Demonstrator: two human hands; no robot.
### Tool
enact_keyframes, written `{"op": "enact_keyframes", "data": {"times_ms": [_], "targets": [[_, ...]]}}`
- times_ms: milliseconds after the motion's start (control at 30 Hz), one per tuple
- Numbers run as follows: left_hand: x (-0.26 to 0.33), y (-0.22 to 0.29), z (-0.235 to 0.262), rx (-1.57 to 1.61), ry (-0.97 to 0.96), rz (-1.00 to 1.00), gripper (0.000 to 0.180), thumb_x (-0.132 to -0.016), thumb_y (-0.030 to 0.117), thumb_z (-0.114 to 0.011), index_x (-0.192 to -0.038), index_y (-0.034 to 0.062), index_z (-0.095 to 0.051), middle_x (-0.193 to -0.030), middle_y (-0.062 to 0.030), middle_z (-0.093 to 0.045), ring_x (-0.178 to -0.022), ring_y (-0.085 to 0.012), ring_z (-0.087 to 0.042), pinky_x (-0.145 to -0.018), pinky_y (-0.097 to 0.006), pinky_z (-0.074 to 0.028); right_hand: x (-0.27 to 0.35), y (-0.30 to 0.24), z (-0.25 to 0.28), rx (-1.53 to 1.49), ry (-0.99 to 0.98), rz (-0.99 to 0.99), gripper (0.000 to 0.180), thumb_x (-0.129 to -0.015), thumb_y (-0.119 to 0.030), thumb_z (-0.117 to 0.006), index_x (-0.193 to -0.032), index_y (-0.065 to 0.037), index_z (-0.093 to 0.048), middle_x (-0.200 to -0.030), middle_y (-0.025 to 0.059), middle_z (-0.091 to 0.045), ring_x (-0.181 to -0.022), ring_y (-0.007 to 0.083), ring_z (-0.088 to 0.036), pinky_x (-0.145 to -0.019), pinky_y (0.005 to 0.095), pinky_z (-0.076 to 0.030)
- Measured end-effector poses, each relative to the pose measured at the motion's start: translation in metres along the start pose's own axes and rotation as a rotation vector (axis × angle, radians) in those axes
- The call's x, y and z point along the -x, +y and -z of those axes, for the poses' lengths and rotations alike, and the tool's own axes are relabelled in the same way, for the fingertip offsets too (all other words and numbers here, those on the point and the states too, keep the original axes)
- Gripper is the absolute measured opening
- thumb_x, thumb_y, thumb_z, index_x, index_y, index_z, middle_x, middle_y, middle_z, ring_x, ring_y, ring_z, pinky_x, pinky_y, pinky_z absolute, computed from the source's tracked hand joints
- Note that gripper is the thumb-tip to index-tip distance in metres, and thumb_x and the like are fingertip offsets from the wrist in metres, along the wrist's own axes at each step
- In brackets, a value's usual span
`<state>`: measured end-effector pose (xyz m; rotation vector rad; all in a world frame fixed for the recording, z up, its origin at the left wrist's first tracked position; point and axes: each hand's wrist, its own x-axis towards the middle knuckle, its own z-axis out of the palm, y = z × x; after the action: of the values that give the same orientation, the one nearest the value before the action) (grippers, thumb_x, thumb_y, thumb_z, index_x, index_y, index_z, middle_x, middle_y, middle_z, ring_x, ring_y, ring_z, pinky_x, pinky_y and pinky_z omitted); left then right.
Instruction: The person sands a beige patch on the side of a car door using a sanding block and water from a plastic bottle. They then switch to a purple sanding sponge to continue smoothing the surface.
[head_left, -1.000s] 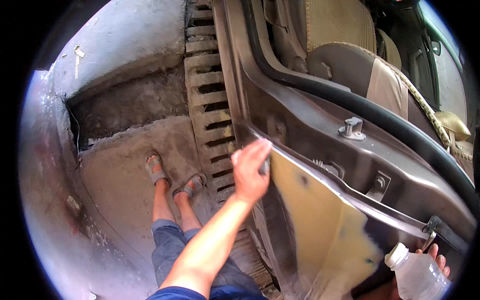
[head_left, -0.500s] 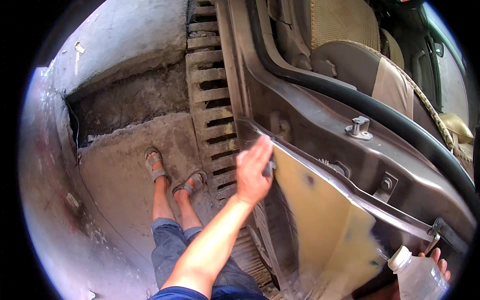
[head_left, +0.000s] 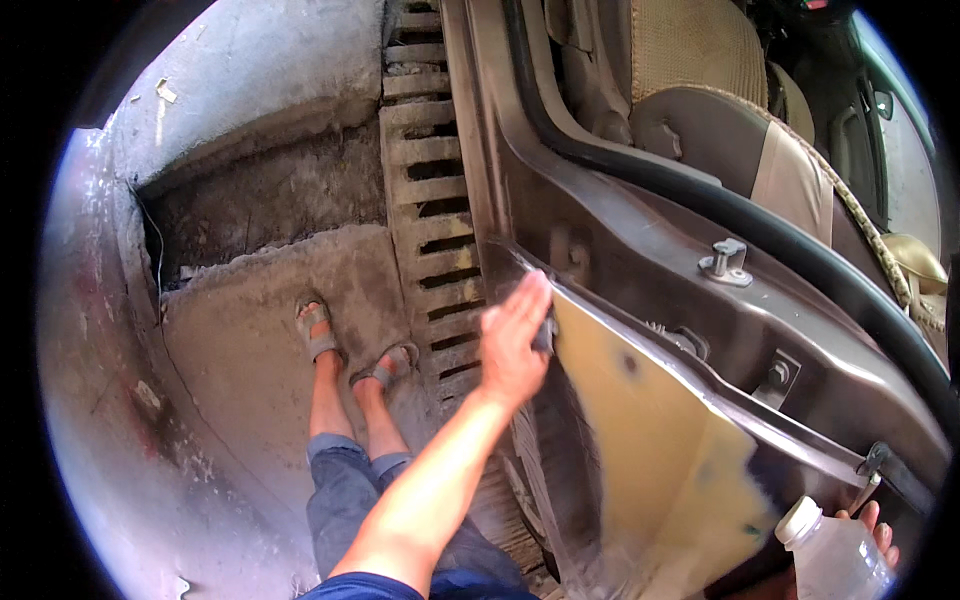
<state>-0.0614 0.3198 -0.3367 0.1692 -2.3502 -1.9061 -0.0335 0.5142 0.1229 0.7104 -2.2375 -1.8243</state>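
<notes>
My left hand (head_left: 512, 342) lies flat against the car's rear body panel, at the top edge of a yellow filler patch (head_left: 650, 450). It presses a small dark pad (head_left: 545, 335) to the metal under its fingers. At the lower right my right hand (head_left: 872, 528) is mostly hidden, with only the fingertips showing. It grips a clear plastic bottle (head_left: 830, 555) with a white cap, held upright beside the panel.
The open door frame has a black rubber seal (head_left: 700, 195), a metal latch striker (head_left: 727, 262) and a tan-and-brown seat (head_left: 720, 110) inside. A slatted drain grate (head_left: 430, 200) runs beside the car. My sandalled feet (head_left: 350, 350) stand on the concrete floor.
My left hand has slid a little to the right and down along the panel edge with the pad. The bottle sits slightly lower in view.
</notes>
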Motion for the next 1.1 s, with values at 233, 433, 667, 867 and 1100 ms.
{"op": "enact_keyframes", "data": {"times_ms": [233, 433, 667, 867, 1100], "targets": [[0.003, 0.019, 0.001, -0.042, 0.027, -0.044, 0.065, -0.069, -0.010, -0.059, -0.131, 0.0048, -0.055, -0.134, -0.0151, -0.056, -0.125, -0.0259, -0.054, -0.092, -0.035, -0.040, 0.002, -0.001, 0.003, 0.019, -0.004, -0.007, 0.065, -0.096, -0.052, -0.021, -0.117, -0.007, -0.062, -0.112, 0.0123, -0.064, -0.107, 0.0301, -0.057, -0.100, 0.0429, -0.037], [0.005, 0.003, -0.001, -0.003, 0.003, -0.007, 0.063, -0.070, -0.008, -0.060, -0.132, 0.0025, -0.054, -0.134, -0.0173, -0.055, -0.126, -0.0279, -0.053, -0.097, -0.037, -0.040, -0.001, -0.004, 0.002, 0.022, -0.004, -0.010, 0.063, -0.096, -0.051, -0.022, -0.116, -0.008, -0.063, -0.110, 0.0120, -0.064, -0.106, 0.0299, -0.057, -0.099, 0.0429, -0.037], [0.000, 0.014, 0.003, -0.045, 0.005, -0.033, 0.067, -0.066, -0.010, -0.058, -0.132, 0.0028, -0.054, -0.135, -0.0171, -0.054, -0.126, -0.0277, -0.053, -0.097, -0.036, -0.039, -0.001, -0.008, 0.009, 0.055, -0.012, -0.020, 0.061, -0.096, -0.051, -0.023, -0.115, -0.008, -0.063, -0.109, 0.0117, -0.064, -0.105, 0.0297, -0.057, -0.098, 0.0428, -0.038], [0.000, 0.062, 0.014, 0.010, 0.038, -0.084, 0.059, -0.073, -0.004, -0.059, -0.131, 0.0019, -0.054, -0.134, -0.0197, -0.055, -0.125, -0.0289, -0.054, -0.090, -0.036, -0.040, -0.001, -0.013, 0.012, 0.122, 0.001, -0.023, 0.060, -0.096, -0.050, -0.024, -0.114, -0.009, -0.064, -0.107, 0.0114, -0.065, -0.104, 0.0295, -0.057, -0.098, 0.0427, -0.038], [-0.003, 0.127, 0.035, 0.115, -0.023, -0.232, 0.060, -0.069, -0.006, -0.054, -0.128, 0.0053, -0.059, -0.134, -0.0124, -0.057, -0.127, -0.0216, -0.053, -0.084, -0.032, -0.035, -0.043, -0.027, 0.024, 0.307, 0.139, 0.074, 0.042, -0.094, -0.045, -0.039, -0.102, -0.015, -0.067, -0.096, 0.0071, -0.063, -0.091, 0.0271, -0.057, -0.087, 0.0428, -0.043]]}}
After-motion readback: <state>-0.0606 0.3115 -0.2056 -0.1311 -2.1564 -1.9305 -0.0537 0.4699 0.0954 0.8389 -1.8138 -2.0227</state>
